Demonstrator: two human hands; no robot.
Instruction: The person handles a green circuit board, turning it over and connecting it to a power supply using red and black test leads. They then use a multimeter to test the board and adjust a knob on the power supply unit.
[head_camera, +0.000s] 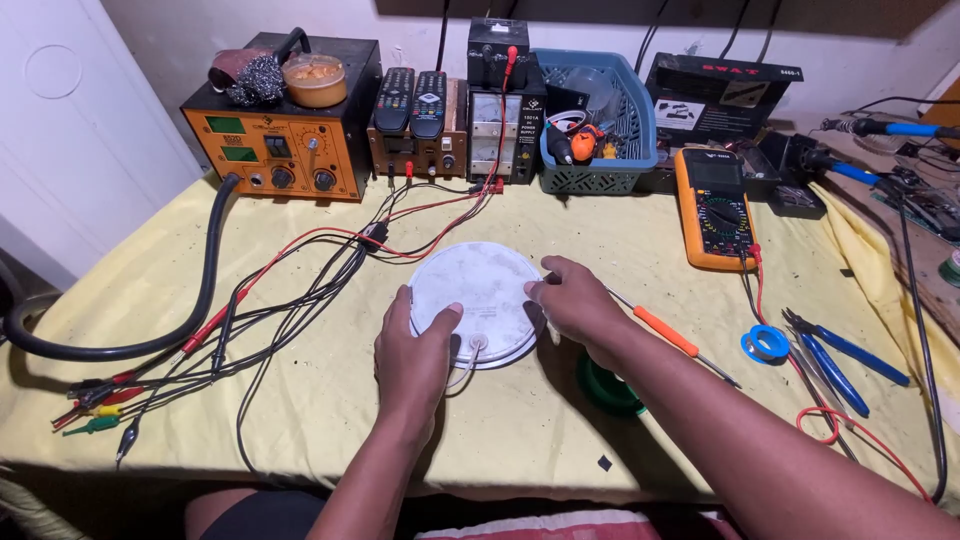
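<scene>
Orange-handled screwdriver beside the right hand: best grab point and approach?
Grip the orange handle of the screwdriver, coming from above and the right. It lies flat and bare on the yellow cloth, while the tip end is hidden under the right hand.

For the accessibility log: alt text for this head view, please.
Two bare hands, left hand and right hand, grip a round white disc on a yellow-covered workbench, amid test leads, an orange multimeter and bench instruments.
</scene>
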